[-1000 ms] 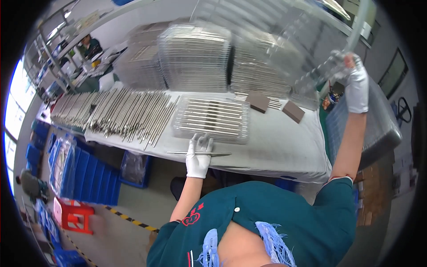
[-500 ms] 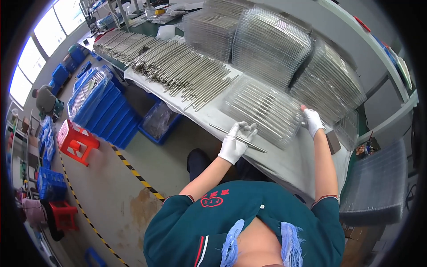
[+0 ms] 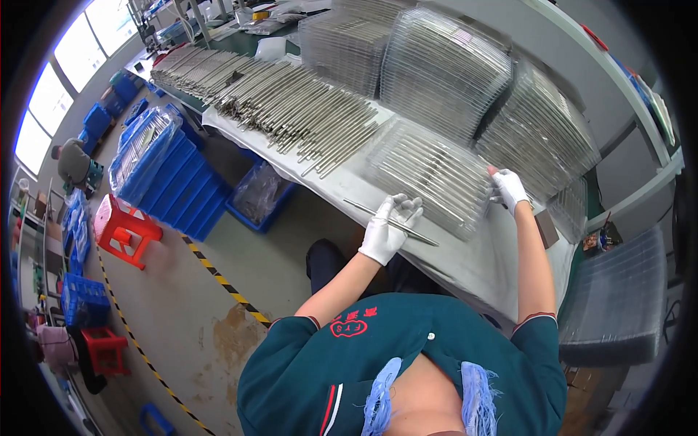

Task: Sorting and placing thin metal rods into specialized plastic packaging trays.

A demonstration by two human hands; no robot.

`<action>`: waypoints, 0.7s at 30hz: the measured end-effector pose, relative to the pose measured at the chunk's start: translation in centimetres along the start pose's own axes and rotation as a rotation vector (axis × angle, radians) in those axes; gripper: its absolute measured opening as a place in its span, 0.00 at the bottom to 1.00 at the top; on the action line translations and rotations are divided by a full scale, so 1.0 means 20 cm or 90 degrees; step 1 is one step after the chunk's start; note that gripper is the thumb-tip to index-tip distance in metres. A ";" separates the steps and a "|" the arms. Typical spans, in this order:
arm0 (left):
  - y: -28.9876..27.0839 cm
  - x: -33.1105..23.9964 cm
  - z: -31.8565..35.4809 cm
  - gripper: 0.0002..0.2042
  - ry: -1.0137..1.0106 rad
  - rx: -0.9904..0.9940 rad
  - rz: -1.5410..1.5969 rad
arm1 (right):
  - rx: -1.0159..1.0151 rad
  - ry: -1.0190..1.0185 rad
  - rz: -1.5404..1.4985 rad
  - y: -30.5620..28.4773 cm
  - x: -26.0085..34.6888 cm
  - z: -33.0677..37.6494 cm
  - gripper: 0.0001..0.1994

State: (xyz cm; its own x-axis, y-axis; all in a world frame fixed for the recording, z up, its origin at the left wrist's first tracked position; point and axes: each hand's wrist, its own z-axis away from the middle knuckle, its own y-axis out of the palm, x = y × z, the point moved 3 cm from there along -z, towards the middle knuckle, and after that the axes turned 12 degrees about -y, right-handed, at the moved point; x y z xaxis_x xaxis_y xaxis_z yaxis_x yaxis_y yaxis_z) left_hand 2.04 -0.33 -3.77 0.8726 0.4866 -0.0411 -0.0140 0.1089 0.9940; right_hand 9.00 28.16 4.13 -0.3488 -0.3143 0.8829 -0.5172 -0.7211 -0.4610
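My left hand (image 3: 387, 231), in a white glove, is turned palm up with its fingers curled. A slim silver metal rod with tapered ends (image 3: 419, 236) lies across it, gripped in the hand. In front of me is a clear plastic tray (image 3: 471, 227) on the cloth, filled with a row of similar metal rods (image 3: 418, 168). My right hand (image 3: 511, 190), gloved but with a bare fingertip showing, is closed at the tray's right edge; the underside of this grip is hidden.
Many loose metal rods (image 3: 291, 109) spread along the table to the left. Stacked filled trays (image 3: 443, 69) stand behind. A brown block (image 3: 546, 227) lies at right. Blue crates (image 3: 171, 182) and a red stool (image 3: 127, 231) stand on the floor; another person (image 3: 76, 163) is far left.
My right hand has shifted slightly at the tray's edge. My left hand has moved a touch to the right, still holding the metal rod.
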 end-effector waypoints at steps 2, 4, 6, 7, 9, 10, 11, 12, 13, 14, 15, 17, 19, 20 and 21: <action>0.00 0.00 0.00 0.12 -0.006 -0.002 0.002 | -0.003 0.002 0.027 -0.02 -0.01 0.00 0.21; 0.01 0.00 0.00 0.12 -0.003 0.003 -0.002 | -0.010 0.004 0.053 -0.05 -0.02 0.01 0.21; 0.02 0.01 0.00 0.12 -0.007 -0.005 -0.006 | 0.011 0.036 0.160 -0.08 -0.01 0.01 0.22; 0.03 0.01 0.01 0.13 -0.001 -0.016 -0.009 | 0.010 0.037 0.159 -0.08 0.05 0.04 0.22; 0.05 0.01 0.03 0.13 0.006 -0.033 -0.018 | 0.012 0.003 0.445 -0.06 0.24 0.13 0.21; 0.05 0.01 0.03 0.13 0.014 -0.050 -0.029 | 0.008 0.005 0.444 -0.06 0.23 0.14 0.21; 0.04 0.02 0.02 0.13 0.009 -0.047 -0.031 | -0.096 -0.117 0.564 -0.07 0.25 0.16 0.21; 0.02 0.02 0.02 0.12 0.004 -0.027 -0.033 | -0.201 -0.241 0.681 -0.07 0.28 0.20 0.20; 0.01 0.01 0.03 0.12 0.008 -0.008 -0.033 | -0.200 -0.244 0.679 -0.03 0.32 0.24 0.20; 0.03 0.02 0.04 0.13 0.006 -0.041 -0.042 | -0.122 -0.290 0.497 0.03 0.40 0.31 0.21; 0.05 0.02 0.05 0.13 0.004 -0.039 -0.043 | -0.044 -0.331 0.314 0.09 0.47 0.39 0.21; 0.09 0.01 0.08 0.14 -0.012 0.007 -0.062 | 0.177 -0.317 0.230 0.23 0.53 0.57 0.22; 0.25 0.02 0.11 0.15 -0.019 -0.012 -0.055 | 0.350 -0.384 0.275 0.36 0.49 0.71 0.20; 0.35 0.03 0.11 0.15 -0.008 0.033 -0.077 | 0.392 -0.367 0.302 0.40 0.45 0.75 0.19; 0.41 0.03 0.09 0.15 0.004 0.077 -0.098 | 0.436 -0.349 0.329 0.43 0.41 0.79 0.18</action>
State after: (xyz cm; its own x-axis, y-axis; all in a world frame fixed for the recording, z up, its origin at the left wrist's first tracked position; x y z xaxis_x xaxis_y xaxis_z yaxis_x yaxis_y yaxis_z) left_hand 3.34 -0.79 4.61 0.8569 0.4780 -0.1931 0.1779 0.0773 0.9810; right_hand 14.01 9.58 8.80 0.0923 -0.8031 0.5887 0.2140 -0.5614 -0.7994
